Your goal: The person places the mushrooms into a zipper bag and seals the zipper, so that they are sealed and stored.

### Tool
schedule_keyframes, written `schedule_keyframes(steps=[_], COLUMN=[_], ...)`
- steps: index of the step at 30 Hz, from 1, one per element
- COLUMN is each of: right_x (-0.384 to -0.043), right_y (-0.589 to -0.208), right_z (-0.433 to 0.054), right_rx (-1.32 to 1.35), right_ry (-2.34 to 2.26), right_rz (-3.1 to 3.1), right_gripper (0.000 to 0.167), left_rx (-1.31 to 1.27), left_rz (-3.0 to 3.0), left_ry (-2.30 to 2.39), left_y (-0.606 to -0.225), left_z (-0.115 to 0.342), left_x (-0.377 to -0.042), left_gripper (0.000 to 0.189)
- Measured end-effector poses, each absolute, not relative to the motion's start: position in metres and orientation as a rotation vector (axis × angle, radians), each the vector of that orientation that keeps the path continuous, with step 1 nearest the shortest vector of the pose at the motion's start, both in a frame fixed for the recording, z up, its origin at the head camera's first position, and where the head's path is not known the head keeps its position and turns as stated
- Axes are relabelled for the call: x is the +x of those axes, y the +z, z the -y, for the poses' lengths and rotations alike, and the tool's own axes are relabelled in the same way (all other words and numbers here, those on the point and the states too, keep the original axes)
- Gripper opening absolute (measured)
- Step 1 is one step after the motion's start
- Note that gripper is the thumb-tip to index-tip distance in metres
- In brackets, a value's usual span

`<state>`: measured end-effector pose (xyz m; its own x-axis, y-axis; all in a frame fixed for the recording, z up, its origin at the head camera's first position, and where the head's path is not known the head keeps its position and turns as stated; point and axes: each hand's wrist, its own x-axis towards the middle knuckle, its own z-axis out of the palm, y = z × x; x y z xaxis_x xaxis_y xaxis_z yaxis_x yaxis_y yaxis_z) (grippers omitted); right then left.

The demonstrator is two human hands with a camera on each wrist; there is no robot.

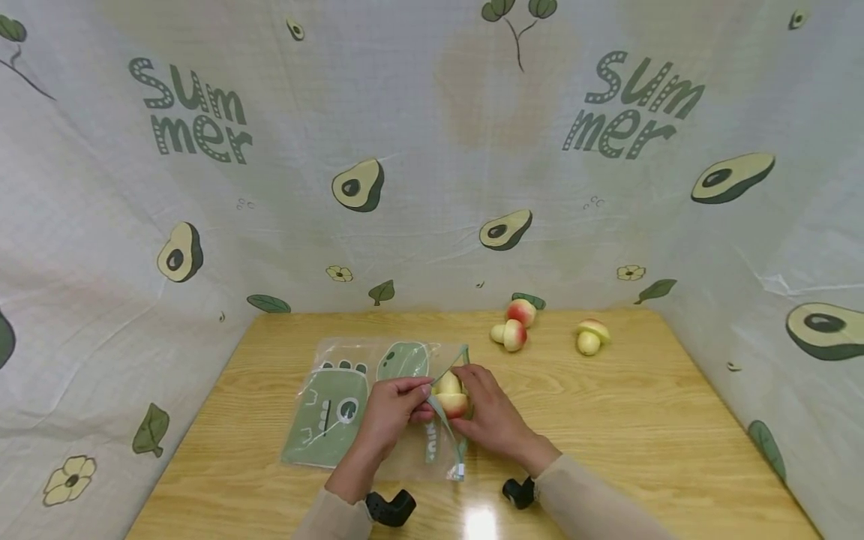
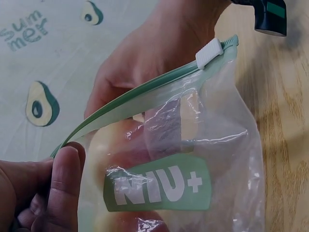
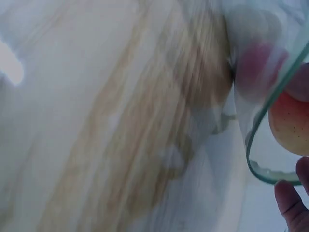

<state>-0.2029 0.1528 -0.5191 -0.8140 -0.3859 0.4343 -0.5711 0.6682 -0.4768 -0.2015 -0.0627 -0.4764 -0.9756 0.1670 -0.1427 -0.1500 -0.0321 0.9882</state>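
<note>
A clear zip bag (image 1: 398, 469) with green monster prints and a green slider edge lies on the table, its mouth held apart on the right side. My left hand (image 1: 398, 409) pinches the rim of the mouth between thumb and fingers. At the opening, my right hand (image 1: 496, 416) grips a cream toy mushroom with a red cap (image 1: 451, 397), fingers inside the mouth. The left wrist view shows the bag's white slider (image 2: 209, 53) and, through the plastic, the right fingers. Another red and yellow shape (image 2: 133, 222) shows low in the bag, partly hidden by the label.
Beyond the right hand lie more toy mushrooms: one on its side (image 1: 511, 334), a red-topped one (image 1: 521, 311) behind it, and another (image 1: 592, 337) farther right. A printed cloth (image 1: 432, 277) hangs around the wooden table (image 1: 607, 435) at the back and sides.
</note>
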Motion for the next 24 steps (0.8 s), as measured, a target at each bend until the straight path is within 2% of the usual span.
schedule_keyframes(steps=[11,24], right_x=[-0.209,-0.212], right_y=[-0.523,-0.528], right_z=[-0.138,-0.134], right_rx=[0.741,0.659], right_ry=[0.835,0.865], right_rz=[2.599,2.668], right_gripper=[0.07,0.073], left_rx=[0.044,0.022], left_rz=[-2.01,-2.012], left_ry=[2.117,2.122], left_y=[-0.478,-0.478], left_z=[0.062,0.064], left_x=[-0.203,-0.204], left_gripper=[0.028,0.027])
